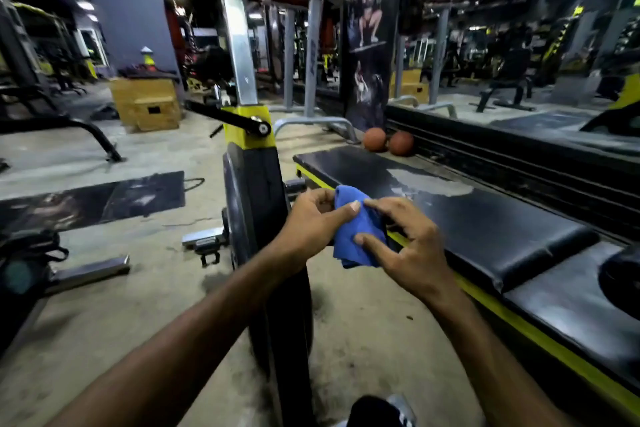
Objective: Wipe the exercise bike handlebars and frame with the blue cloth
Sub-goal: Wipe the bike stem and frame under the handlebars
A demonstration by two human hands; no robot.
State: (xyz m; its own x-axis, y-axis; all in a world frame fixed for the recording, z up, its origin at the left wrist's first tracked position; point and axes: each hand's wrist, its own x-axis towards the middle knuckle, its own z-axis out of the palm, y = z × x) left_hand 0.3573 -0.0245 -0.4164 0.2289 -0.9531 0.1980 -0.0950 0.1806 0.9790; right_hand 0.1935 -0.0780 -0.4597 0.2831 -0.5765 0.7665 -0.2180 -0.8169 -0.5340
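The blue cloth (360, 236) is bunched between both hands, just right of the exercise bike's black flywheel guard. My left hand (311, 222) pinches its upper left part with thumb and fingers. My right hand (401, 246) holds its right side, fingers spread over the fabric. The bike frame (258, 191) rises in front of me: black lower body, yellow collar (247, 125) with a black lever, and a silver post (237, 45) going up out of view. The handlebars are not in view.
A black padded bench (485, 229) with a yellow frame runs along the right, close to my right hand. Two orange balls (388, 141) lie at a mirror wall. Wooden boxes (145, 104) stand at back left; dark mats and machine legs cover the left floor.
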